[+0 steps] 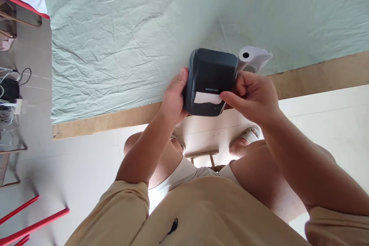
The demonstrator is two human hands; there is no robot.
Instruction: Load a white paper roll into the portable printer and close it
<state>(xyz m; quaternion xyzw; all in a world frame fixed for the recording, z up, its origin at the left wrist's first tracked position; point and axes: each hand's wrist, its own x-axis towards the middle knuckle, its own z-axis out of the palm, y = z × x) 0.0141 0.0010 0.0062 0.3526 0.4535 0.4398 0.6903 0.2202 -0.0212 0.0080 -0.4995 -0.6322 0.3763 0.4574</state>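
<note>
"Black plastic label printer (215, 69) with rounded corners: where do you have it?"

"Above the near edge of the table, in front of the wrinkled pale green cloth (115, 46) and the bare brown wooden border (314, 75). My left hand (174, 98) clasps its left side, thumb along the casing. The other fingers go out of sight behind it, so I can't tell you how they sit."

"And the right?"

"My right hand (258, 98) is at the opposite side. The thumb reaches onto the front, its tip at the right end of the short, torn-edged white paper strip (206, 98) in the slot, and the index finger is curled. I can't tell whether thumb and finger pinch the paper or just press on the casing."

"What about that rolled white sheet with the dark hollow core (246, 55)?"

"It's just beside the printer's right side, with a loose end spreading away to the right. Its lower end meets my right hand, but I can't say whether I'm holding it."

"So which step are you on?"

"I'd call it handling the strip at the slot, with the left hand as the support."

"What would moving that paper call for?"

"A firm left clasp, I judge, and a light, even touch from the right thumb, as thin paper could tear or skew."
</note>
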